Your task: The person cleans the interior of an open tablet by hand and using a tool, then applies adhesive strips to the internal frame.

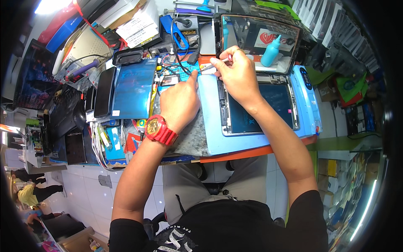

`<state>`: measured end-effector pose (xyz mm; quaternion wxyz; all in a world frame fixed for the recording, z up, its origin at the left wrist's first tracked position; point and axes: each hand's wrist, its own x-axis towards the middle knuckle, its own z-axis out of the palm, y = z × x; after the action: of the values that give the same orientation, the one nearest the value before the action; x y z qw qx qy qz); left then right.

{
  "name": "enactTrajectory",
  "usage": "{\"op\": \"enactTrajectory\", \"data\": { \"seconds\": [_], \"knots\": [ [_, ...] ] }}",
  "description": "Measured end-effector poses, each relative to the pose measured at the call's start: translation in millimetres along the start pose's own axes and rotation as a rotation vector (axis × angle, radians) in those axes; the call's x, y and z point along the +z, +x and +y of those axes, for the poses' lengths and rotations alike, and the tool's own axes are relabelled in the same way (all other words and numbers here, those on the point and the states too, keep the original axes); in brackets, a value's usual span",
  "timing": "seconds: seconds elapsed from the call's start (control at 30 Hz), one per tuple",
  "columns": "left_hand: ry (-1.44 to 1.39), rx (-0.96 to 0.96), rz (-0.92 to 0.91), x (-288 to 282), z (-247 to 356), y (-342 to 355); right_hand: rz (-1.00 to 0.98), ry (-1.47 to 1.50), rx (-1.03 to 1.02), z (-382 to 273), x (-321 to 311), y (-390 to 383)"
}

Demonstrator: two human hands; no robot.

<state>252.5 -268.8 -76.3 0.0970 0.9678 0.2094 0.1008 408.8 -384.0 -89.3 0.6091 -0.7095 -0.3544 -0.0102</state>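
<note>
My right hand (239, 77) pinches a slim tool (227, 59) with a red end between thumb and fingers; its kind is hard to make out. Its thin end points left toward a blue work tray (189, 67) that holds small items. My left hand (180, 103), with a red watch at the wrist, stretches its index finger onto the tray's near edge; its other fingers are partly hidden. Below my right forearm lies an opened tablet (262, 109), its dark inside facing up, on a light blue mat (214, 145). A glass panel (252, 31) stands upright behind it.
A teal squeeze bottle (271, 52) stands by the panel. Left of my left hand are a blue flat panel (133, 90), a black phone (105, 92) and white cables (97, 145). Blue-handled scissors (178, 35) and stacked boxes crowd the back. A control unit (305, 78) edges the mat.
</note>
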Motion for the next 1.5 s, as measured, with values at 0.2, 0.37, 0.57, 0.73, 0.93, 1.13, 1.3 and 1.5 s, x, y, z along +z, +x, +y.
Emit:
{"op": "enactTrajectory", "data": {
  "seconds": [0.2, 0.37, 0.57, 0.73, 0.93, 1.13, 1.3, 1.5],
  "knots": [
    [0.048, 0.002, -0.004, 1, -1, 2, -0.026, -0.024, 0.04, -6, -4, 0],
    [0.036, -0.002, 0.002, 1, -2, 0, 0.044, -0.031, -0.055, -5, -10, -1],
    [-0.05, -0.063, -0.012, -6, -1, -11, 0.029, -0.105, -0.069, -30, -23, -13],
    [-0.168, -0.049, 0.158, -7, -3, -37, -0.021, -0.582, -0.604, -44, -14, -58],
    [-0.342, -0.122, 0.286, -28, 6, -78, -0.234, -0.761, -0.557, -73, 19, -128],
    [-0.394, -0.082, 0.315, -22, 16, -109, -0.334, -0.652, -0.471, -72, 18, -136],
    [-0.334, 0.04, 0.345, -17, 20, -118, -0.307, -0.441, -0.544, -78, -32, -137],
    [-0.296, 0.254, 0.285, -15, 42, -118, -0.306, -0.619, -0.55, -59, -119, -131]
  ]
}}
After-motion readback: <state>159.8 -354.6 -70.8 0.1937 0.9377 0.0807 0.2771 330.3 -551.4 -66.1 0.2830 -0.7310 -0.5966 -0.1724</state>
